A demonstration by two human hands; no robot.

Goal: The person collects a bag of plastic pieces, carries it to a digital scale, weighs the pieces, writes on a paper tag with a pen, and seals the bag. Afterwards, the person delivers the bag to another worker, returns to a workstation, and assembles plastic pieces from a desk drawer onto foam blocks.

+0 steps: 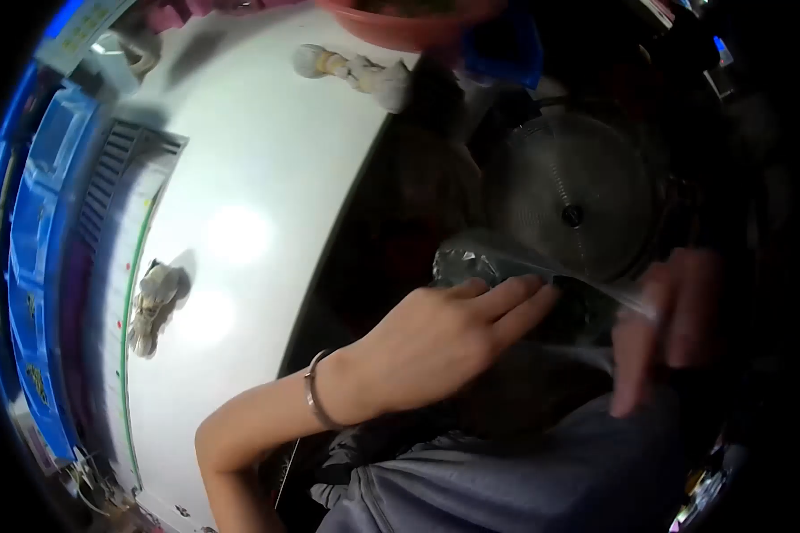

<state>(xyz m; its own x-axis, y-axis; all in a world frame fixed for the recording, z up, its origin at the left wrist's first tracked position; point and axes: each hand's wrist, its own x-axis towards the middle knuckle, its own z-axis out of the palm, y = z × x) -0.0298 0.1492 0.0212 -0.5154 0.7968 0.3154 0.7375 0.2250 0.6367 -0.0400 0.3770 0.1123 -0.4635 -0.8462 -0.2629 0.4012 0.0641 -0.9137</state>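
Left hand [427, 342] lies against clear plastic bag [473, 263], fingers extended, grip unclear; right hand [684, 302] (blurred) pinches its edge, presumably to hold it taut.

A left hand [449, 342], bracelet [310, 391] at wrist, touches clear plastic [471, 262] stretched to a blurred right hand [671, 324] beside a white bench [267, 160].

Legible text: none. Blue container [28, 258], beyond the table's [267, 169] left edge: dark marks [36, 384], unreadable.
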